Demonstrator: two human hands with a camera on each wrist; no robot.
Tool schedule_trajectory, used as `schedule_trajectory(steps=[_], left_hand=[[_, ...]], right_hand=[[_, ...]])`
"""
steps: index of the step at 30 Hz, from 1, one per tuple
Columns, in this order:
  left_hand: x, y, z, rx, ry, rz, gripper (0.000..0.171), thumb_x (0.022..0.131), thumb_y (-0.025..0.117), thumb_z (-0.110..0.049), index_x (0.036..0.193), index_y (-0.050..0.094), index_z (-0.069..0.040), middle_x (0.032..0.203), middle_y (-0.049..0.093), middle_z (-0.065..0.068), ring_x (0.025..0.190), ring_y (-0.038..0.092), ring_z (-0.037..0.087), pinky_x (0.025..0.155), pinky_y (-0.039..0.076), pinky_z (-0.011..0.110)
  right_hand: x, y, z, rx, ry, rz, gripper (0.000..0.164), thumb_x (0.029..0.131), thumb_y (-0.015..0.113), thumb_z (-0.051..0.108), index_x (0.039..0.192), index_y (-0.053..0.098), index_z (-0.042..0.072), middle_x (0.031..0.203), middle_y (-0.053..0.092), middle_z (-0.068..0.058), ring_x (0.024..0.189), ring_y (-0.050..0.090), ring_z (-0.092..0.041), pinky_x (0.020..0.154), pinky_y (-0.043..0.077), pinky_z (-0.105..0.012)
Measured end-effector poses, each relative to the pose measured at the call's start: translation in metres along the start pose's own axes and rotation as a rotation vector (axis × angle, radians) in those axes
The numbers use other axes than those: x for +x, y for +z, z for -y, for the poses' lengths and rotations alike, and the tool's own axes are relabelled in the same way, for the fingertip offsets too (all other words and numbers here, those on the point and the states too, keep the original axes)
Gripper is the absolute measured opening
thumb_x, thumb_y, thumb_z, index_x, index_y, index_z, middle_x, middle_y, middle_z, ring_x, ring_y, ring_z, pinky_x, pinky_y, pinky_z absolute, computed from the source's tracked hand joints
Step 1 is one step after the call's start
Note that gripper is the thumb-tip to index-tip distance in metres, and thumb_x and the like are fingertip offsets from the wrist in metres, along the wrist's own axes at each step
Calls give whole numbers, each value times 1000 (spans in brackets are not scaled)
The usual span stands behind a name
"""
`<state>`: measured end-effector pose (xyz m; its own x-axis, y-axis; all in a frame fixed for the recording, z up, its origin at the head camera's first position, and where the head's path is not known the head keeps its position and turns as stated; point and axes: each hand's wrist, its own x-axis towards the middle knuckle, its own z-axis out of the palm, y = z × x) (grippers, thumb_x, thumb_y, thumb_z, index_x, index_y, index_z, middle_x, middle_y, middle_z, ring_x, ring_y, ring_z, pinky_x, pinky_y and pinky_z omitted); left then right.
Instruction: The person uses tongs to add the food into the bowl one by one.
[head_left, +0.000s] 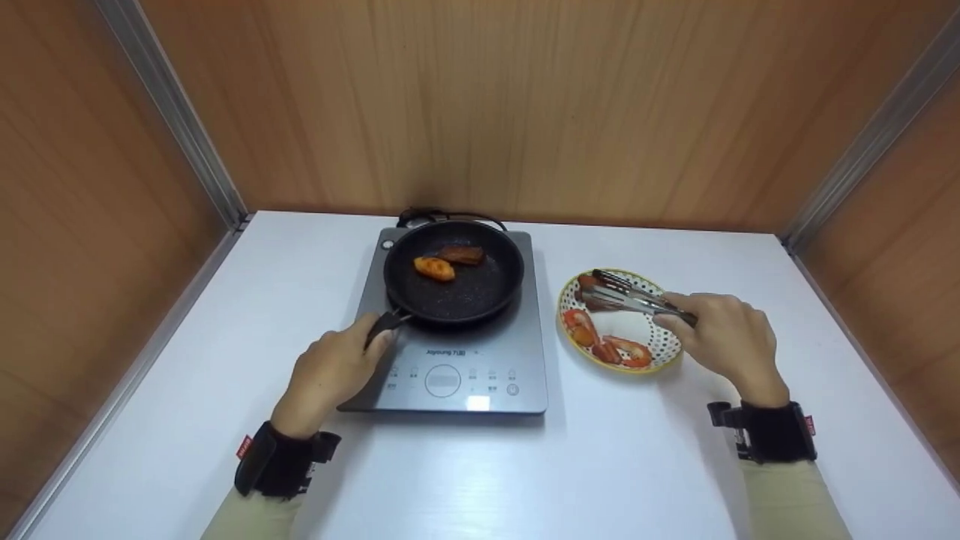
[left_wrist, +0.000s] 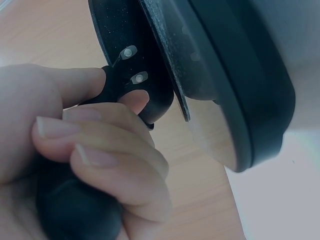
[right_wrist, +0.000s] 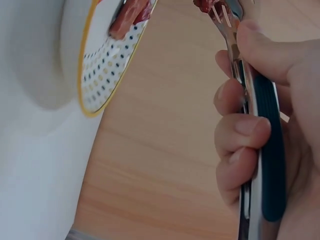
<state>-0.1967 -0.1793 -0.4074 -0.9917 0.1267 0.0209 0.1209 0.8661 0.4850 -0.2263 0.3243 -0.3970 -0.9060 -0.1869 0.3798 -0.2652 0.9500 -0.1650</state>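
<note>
My left hand is wrapped round the black handle of a frying pan; the left wrist view shows the fingers curled about it. Inside the pan lie a golden-orange wing-like piece and a brown strip of meat. Over a dotted plate with a yellow rim, my right hand holds metal tongs with dark grips. A reddish-brown piece of meat shows at the tongs' tips, partly cut off. Shrimp and other food pieces lie on the plate.
The pan stands on a grey induction cooker with a touch panel, its black cable behind. Everything stands on a white table. Wood-grain panels enclose the back and both sides.
</note>
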Motion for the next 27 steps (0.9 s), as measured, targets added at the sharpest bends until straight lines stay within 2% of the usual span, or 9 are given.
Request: schedule_trajectory(steps=[7,14,20,27], left_hand=[[0,1,0,-6,2,4,23,113,52,-37,113,55,-14,75,54,6,68,54,25,55,35,37],[1,0,-1,8,7,-12,23,113,53,-36,111,56,-13,71,54,5,63,54,23,53,35,35],[1,1,-2,7,-1,-8,23,113,53,-36,112,57,-13,72,57,6,64,55,24,53,37,36],[1,0,-3,13,10,-15,24,113,53,-36,112,57,-13,73,57,7,64,55,25,53,38,37]], right_hand=[[10,0,22,38,-25,-76,37,95,80,40,127,79,21,101,80,-10,70,62,-28,52,37,-39],[38,3,58,54,-102,-113,30,94,83,37,122,81,26,82,72,1,62,52,-22,50,31,-36],[67,12,90,7,-186,-69,28,93,82,42,117,81,28,74,64,3,60,53,-22,49,37,-40],[87,27,115,-61,-205,-5,32,96,78,47,121,80,28,82,71,-1,64,59,-26,52,46,-48]])
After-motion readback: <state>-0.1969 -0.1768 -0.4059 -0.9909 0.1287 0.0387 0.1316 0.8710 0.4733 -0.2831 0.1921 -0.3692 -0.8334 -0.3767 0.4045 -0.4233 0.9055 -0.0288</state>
